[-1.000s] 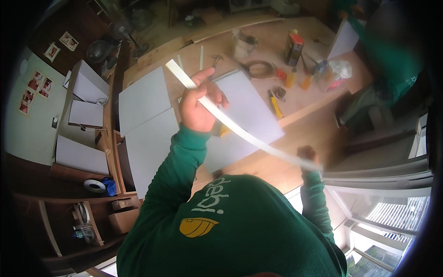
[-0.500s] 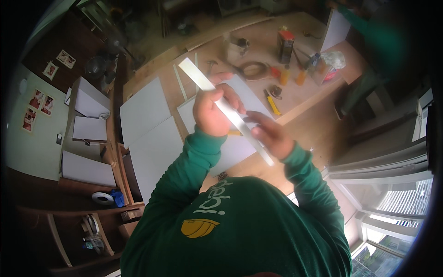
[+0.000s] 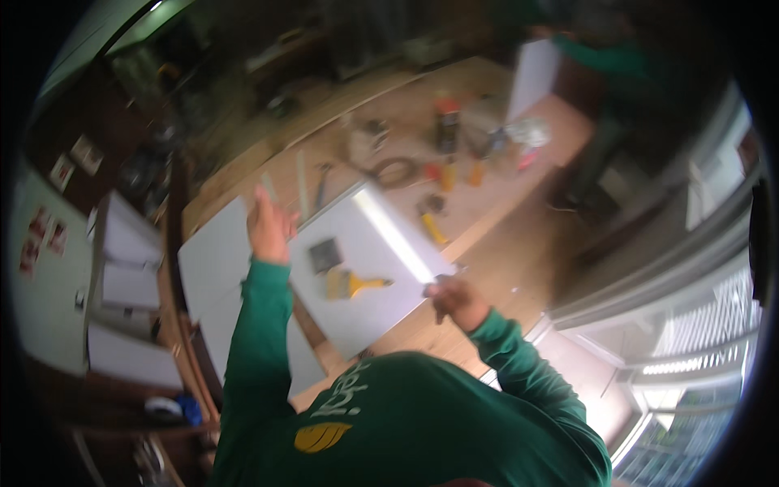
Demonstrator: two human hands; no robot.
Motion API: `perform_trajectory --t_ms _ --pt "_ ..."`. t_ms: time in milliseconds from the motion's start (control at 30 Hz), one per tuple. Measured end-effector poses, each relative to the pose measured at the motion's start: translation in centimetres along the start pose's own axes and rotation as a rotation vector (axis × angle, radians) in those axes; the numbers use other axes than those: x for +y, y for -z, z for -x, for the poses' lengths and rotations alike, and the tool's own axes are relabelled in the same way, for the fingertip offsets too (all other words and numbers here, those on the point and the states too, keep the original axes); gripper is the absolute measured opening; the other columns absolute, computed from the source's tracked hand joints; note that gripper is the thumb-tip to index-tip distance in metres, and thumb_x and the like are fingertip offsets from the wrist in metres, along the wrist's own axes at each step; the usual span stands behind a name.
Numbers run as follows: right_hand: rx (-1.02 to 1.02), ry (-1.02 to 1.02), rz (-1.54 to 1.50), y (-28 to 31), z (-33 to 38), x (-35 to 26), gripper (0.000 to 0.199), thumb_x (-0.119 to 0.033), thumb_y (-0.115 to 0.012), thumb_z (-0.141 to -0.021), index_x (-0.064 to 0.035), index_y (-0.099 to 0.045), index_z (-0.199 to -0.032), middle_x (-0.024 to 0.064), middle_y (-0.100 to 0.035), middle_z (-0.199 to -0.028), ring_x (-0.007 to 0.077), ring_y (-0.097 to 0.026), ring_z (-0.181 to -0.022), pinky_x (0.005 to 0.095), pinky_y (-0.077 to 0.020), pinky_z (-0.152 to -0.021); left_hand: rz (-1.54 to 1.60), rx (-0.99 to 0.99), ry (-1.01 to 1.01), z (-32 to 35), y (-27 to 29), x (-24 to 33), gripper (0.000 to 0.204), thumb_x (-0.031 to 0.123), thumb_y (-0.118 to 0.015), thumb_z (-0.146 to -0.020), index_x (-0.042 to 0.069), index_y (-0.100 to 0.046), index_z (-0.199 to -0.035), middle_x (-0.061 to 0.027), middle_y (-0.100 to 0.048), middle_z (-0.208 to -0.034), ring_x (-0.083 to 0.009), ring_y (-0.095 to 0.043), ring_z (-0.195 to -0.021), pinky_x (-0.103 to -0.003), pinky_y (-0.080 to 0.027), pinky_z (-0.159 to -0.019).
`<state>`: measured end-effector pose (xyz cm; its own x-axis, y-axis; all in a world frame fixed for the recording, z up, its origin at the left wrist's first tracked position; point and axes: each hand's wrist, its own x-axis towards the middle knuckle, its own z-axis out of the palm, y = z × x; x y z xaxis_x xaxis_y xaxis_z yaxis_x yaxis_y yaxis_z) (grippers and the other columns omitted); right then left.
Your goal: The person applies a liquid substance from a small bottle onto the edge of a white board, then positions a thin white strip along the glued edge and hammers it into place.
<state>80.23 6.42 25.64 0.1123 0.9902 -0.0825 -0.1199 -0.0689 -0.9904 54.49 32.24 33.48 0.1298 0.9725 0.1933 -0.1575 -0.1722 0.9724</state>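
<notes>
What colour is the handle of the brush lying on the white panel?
Yellow. The brush lies on the white panel, seen in the head view.

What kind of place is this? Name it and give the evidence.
Most likely a workshop or a room under renovation. White panels lie on a wooden floor strewn with hand tools, a yellow-handled brush rests on one panel, and the right hand holds a long white strip.

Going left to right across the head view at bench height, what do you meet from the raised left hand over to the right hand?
Left hand → small dark square on the white panel → yellow-handled brush → long white strip → right hand, at the strip's near end.
</notes>
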Motion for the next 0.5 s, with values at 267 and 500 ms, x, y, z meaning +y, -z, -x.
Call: perform_trajectory --t_ms 267,500 --pt "-0.028 0.057 0.786 5.3 2.2 1.0 0.038 -0.031 -0.069 -0.091 -0.0041 -0.063 -0.118 0.0150 -0.069 -0.091 0.0275 -0.067 -0.081 0.0394 -0.0540 -0.076 -0.227 -0.555 0.100 12.0 -4.5 1.0 0.037 0.026 -0.047 -0.104 -0.001 -0.054 -0.127 -0.0111 -0.060 -0.076 -0.0272 -0.064 -0.069 -0.038 -0.054 -0.088" --pt "-0.321 -0.081 0.894 6.2 2.1 1.3 0.033 -0.023 -0.064 -0.079 -0.0084 -0.068 -0.109 0.0157 -0.070 -0.092 0.0330 -0.067 -0.089 0.0440 -0.0526 -0.081 -1.059 -1.152 -0.626 13.7 -7.0 -1.3 0.053 0.022 -0.066 -0.088 0.005 -0.052 -0.137 -0.0204 -0.064 -0.119 -0.0411 -0.056 -0.116 -0.048 -0.047 -0.099"
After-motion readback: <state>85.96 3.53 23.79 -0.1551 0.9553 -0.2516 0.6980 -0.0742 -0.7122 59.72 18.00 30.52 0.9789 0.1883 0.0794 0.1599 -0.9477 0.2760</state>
